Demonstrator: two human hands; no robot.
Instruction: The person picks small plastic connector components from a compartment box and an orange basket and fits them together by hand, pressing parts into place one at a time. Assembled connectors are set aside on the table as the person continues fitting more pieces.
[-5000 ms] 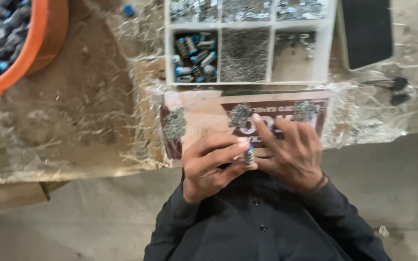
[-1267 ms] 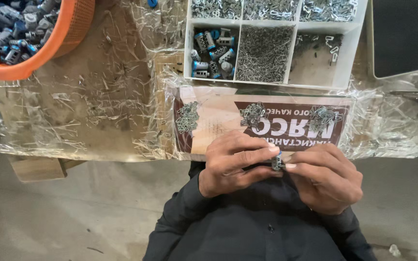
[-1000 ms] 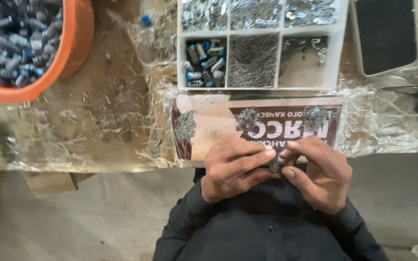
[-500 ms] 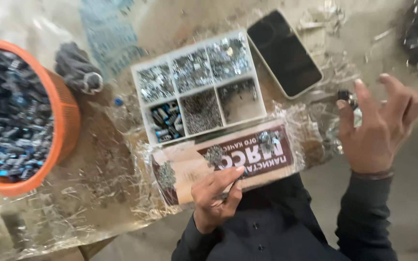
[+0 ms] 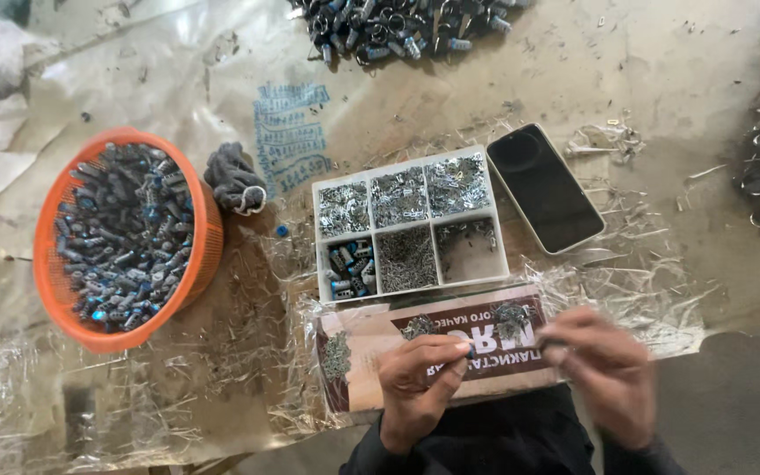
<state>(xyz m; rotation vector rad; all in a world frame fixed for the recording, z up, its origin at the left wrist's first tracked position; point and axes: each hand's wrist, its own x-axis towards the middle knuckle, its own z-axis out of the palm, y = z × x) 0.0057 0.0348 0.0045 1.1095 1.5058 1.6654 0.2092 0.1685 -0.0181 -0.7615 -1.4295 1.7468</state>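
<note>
Left hand [image 5: 420,383], lower centre, pinches a tiny blue part; right hand [image 5: 604,369] blurred, grip unclear, over printed card [image 5: 371,339].

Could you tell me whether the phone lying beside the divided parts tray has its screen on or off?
Off. The phone lies face up on the table, right of the tray, its screen uniformly black.

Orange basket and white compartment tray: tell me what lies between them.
In the head view, a crumpled dark glove lies between the orange basket and the white compartment tray, on clear plastic sheeting.
</note>
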